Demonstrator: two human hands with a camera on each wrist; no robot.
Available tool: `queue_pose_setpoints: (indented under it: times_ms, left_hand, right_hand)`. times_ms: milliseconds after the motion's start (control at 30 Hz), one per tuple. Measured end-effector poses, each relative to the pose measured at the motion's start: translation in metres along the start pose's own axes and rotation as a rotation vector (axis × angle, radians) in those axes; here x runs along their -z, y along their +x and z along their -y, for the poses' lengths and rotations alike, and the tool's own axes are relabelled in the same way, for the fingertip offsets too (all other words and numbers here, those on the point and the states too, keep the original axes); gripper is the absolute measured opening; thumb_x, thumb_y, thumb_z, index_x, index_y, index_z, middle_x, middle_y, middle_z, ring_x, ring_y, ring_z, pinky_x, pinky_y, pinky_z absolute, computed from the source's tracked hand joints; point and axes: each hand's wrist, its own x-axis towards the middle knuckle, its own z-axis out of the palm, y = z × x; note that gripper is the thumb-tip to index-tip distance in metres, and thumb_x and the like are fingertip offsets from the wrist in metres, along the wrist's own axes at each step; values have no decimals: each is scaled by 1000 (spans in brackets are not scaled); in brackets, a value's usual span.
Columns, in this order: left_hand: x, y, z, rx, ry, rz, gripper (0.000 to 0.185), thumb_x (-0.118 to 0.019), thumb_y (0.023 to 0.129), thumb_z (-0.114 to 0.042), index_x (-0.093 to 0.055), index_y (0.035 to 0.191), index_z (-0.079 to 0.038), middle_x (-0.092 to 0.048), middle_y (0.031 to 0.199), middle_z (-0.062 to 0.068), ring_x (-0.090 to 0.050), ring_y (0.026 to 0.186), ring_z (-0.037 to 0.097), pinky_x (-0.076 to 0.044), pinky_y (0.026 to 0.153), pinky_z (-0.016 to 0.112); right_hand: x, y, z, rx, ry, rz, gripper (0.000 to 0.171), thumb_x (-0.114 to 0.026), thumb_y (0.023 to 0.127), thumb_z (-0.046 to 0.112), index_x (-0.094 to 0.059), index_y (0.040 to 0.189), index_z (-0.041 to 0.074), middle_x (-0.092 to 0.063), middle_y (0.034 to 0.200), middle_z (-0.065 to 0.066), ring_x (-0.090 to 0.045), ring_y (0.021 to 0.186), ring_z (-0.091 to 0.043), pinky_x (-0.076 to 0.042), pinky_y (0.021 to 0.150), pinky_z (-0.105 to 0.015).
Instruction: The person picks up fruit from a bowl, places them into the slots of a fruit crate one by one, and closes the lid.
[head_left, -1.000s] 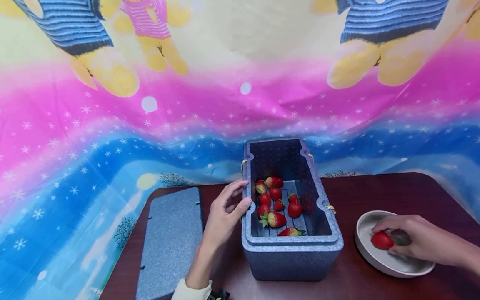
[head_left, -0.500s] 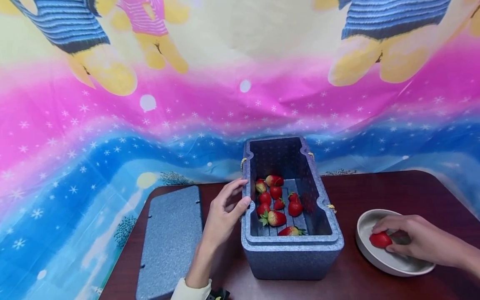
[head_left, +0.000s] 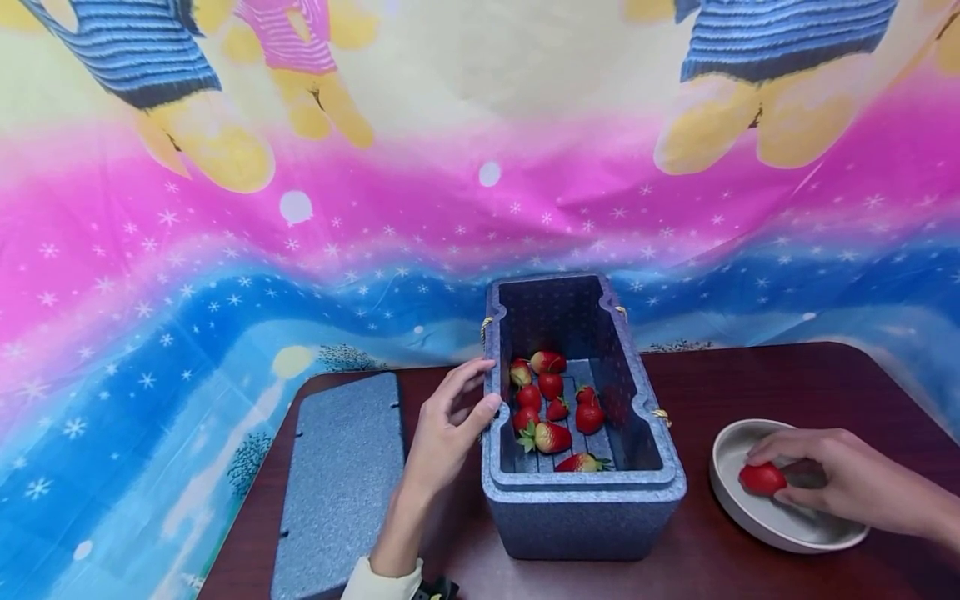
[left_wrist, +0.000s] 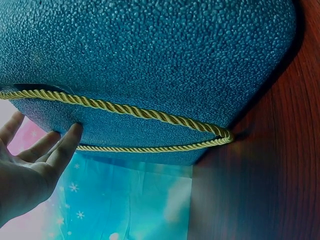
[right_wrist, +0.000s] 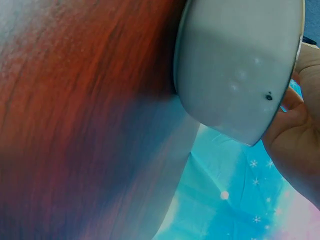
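An open blue foam box (head_left: 585,517) stands mid-table with several strawberries (head_left: 553,436) on its floor. My left hand (head_left: 450,429) rests against the box's left wall, thumb on the rim, fingers straight; the left wrist view shows its fingers (left_wrist: 65,147) touching the foam box (left_wrist: 150,60) by a gold rope handle (left_wrist: 150,116). At the right, my right hand (head_left: 832,479) reaches into a grey bowl (head_left: 780,533) and pinches a red strawberry (head_left: 762,478). The right wrist view shows the bowl (right_wrist: 235,70) from below with part of the hand (right_wrist: 295,125) behind it.
The box's blue foam lid (head_left: 341,483) lies flat at the table's left. The dark red wooden table (head_left: 750,383) shows bare wood behind the bowl and in front of the box. A bright patterned cloth (head_left: 300,217) hangs behind.
The right hand and its strawberry have barely shifted inside the bowl. The left hand stays on the box wall.
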Motion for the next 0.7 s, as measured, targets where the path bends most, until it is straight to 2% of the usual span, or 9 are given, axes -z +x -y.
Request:
queue_pose_setpoints:
  times_ms: [233, 500, 700]
  left_hand:
    - [0, 0, 1, -10, 1, 6, 45, -70, 105, -28, -63, 149, -25, -56, 160, 4, -60, 144, 31, -57, 107, 58]
    - [0, 0, 1, 5, 0, 0, 44, -71, 105, -27, -63, 149, -27, -56, 160, 2, -59, 144, 30, -56, 108, 61]
    - [-1, 0, 1, 11, 5, 0, 43, -71, 105, -28, -64, 148, -28, -56, 160, 1, -58, 145, 29, -56, 108, 59]
  right_hand:
    - [6, 0, 1, 14, -47, -84, 66, -104, 54, 4, -79, 109, 30, -76, 108, 16, -63, 94, 14, -46, 72, 0]
    - [26, 6, 7, -19, -111, -109, 74, -104, 51, 3, -79, 112, 36, -74, 111, 20, -64, 95, 15, -49, 70, 0]
    - [42, 9, 13, 64, -90, -179, 83, -101, 45, -7, -78, 115, 31, -76, 113, 18, -62, 103, 21, -50, 76, 0]
